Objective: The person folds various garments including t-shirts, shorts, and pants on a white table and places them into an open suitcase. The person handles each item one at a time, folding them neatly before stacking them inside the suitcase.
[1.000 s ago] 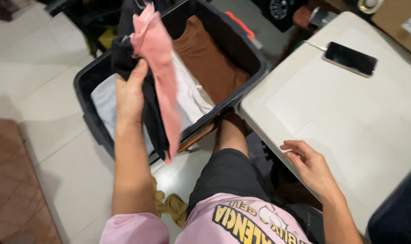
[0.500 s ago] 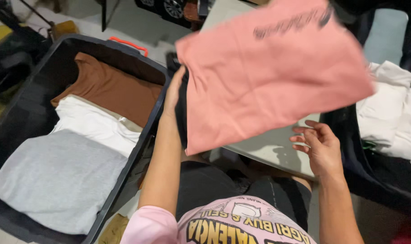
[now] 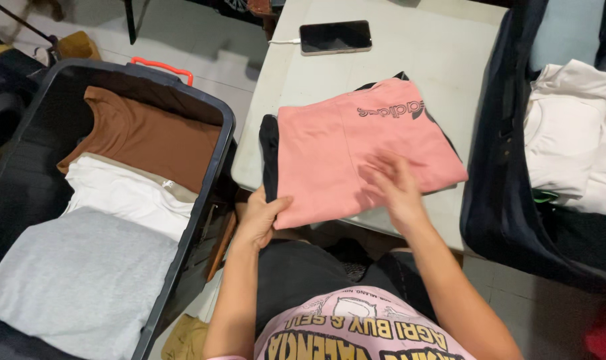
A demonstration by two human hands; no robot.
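I see the pink folded shirt (image 3: 356, 157) lying flat on the near part of the pale desk (image 3: 443, 47), on top of a dark garment (image 3: 270, 157) whose edge shows along its left side; stacked this way, the two stay squared and reachable from where I sit; my left hand (image 3: 260, 220) pinches the near left corner of the pile, thumb on top and fingers underneath, closed on the cloth, wrist bent up from below the desk edge; my right hand (image 3: 393, 187) lies open and flat on the pink cloth, palm down, blurred, forearm angled in from the lower right; a black phone (image 3: 335, 37) rests at the far side, well apart; to the left an open dark bin (image 3: 210, 110) holds brown, white and grey folded clothes; to the right another container (image 3: 496, 167) holds white ones.
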